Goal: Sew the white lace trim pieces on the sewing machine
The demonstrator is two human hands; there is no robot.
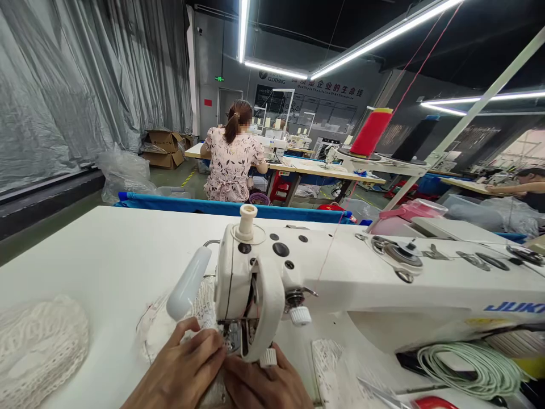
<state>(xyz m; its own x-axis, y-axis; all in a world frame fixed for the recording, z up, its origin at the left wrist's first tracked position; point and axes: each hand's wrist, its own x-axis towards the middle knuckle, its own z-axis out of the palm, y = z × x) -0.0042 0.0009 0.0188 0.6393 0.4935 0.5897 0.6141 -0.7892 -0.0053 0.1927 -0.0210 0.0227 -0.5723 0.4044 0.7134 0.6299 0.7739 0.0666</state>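
Note:
A white sewing machine stands over the table, its needle area low in the middle. My left hand is just left of the presser foot, fingers bent and pressed down on white lace fabric. Partly behind the machine head, my right hand lies to the right of the needle area, its fingertips hidden. The lace runs beneath both hands and out to the left, under a pale lamp-like cylinder. More lace lies right of my right hand.
A lace bundle rests on the white table at left. Scissors and a coil of pale green cord lie at lower right. A red thread cone stands behind the machine. Beyond the blue cloth edge, a person sits at another table.

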